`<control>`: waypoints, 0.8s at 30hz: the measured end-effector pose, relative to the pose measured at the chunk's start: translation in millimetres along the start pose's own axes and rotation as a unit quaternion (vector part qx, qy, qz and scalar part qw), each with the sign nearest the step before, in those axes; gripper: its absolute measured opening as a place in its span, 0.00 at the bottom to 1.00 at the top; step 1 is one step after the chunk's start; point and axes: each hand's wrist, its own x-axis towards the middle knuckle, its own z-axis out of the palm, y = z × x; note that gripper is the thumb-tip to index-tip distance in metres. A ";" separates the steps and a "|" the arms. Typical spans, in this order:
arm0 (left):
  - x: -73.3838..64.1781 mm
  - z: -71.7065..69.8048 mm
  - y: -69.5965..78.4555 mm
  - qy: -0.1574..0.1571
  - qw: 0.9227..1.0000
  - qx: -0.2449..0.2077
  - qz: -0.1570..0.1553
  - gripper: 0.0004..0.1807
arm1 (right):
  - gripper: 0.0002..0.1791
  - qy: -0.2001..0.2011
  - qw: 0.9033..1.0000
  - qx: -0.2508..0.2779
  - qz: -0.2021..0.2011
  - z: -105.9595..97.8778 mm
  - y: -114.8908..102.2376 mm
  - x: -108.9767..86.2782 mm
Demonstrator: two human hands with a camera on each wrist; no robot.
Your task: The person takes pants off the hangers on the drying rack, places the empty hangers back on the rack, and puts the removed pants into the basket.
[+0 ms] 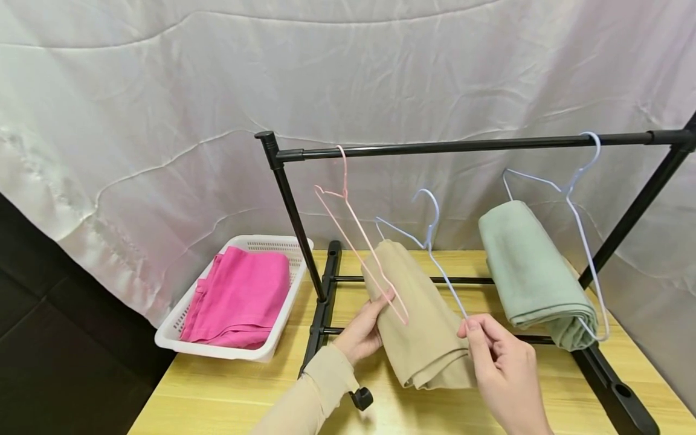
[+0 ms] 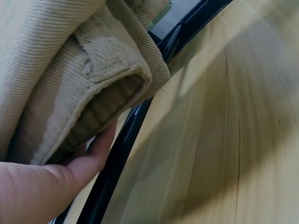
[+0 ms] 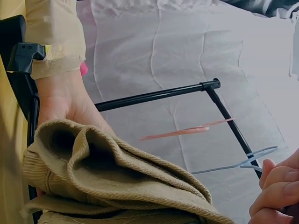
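Note:
Folded khaki trousers [image 1: 424, 320] hang draped over a light blue hanger [image 1: 432, 232], whose hook is off the rail in the head view. My left hand [image 1: 359, 332] grips the near left side of the trousers; its thumb shows at the fold, while other fingers are hidden beneath the cloth. With thumb and forefinger, my right hand [image 1: 505, 368] pinches the hanger's right side, beside the trousers. A pink hanger [image 1: 348, 193] without clothing hangs from the rail, overlapping the trousers in the head view. Open folds of the khaki cloth [image 3: 126, 177] fill the lower right wrist view.
The black rack's rail [image 1: 435, 147] crosses above the wooden table [image 1: 217, 399]. To the right, a green folded garment [image 1: 533, 266] hangs on another blue hanger [image 1: 579, 211]. A white basket [image 1: 255, 353] at left holds a pink folded garment [image 1: 239, 296]. Pale fabric hangs behind.

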 end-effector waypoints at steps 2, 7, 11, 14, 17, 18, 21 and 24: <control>-0.4 -0.6 0.0 0.000 1.000 0.000 0.001 0.36 | 0.16 -0.003 1.000 -0.001 0.005 0.6 0.3 -0.4; -0.2 -3.1 -1.2 0.023 1.000 0.013 0.005 0.34 | 0.16 -0.008 1.000 -0.001 0.012 2.6 2.5 -1.5; -0.8 -6.0 -1.3 0.031 0.999 0.018 0.000 0.34 | 0.16 -0.009 1.000 0.001 0.014 4.1 4.9 -1.6; -2.3 -7.0 0.0 0.032 0.999 0.025 0.001 0.34 | 0.16 -0.011 1.000 0.000 0.021 4.7 6.3 -1.6; -3.5 -6.0 2.0 0.033 0.999 0.035 0.010 0.30 | 0.16 -0.015 1.000 -0.001 0.028 5.4 7.8 -1.8; -4.2 -5.3 2.8 0.035 0.999 0.039 0.014 0.29 | 0.15 -0.016 0.999 -0.002 0.029 5.9 8.9 -1.8; -5.7 -3.0 5.0 0.038 0.998 0.044 0.025 0.25 | 0.15 -0.022 0.999 -0.005 0.032 7.1 11.8 -1.7; -7.7 -1.4 7.2 0.042 0.998 0.046 0.028 0.26 | 0.14 -0.027 0.999 -0.009 0.037 8.2 14.6 -1.2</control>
